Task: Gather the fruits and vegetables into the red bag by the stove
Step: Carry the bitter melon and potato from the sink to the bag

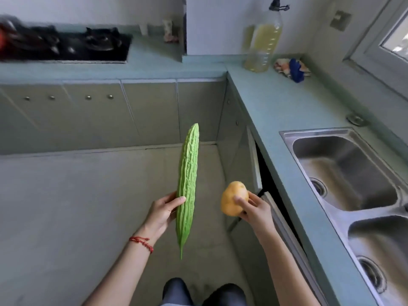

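Green, bumpy bitter gourd [187, 186] stands upright in my left hand's [162, 214] grip, stem down. My right hand [256, 212] pinches a smooth, oval potato [234, 198] beside it.

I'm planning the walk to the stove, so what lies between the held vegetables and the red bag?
Nothing visible: open floor lies between the gourd, the potato and the stove. Only a blurred red edge, perhaps the bag, shows at its left.

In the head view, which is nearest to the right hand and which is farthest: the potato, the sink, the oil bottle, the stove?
From the right hand:
1. Potato, gripped in that hand.
2. Sink, on the right, set in the counter.
3. Oil bottle, far ahead in the counter corner.
4. Stove, far ahead on the left.
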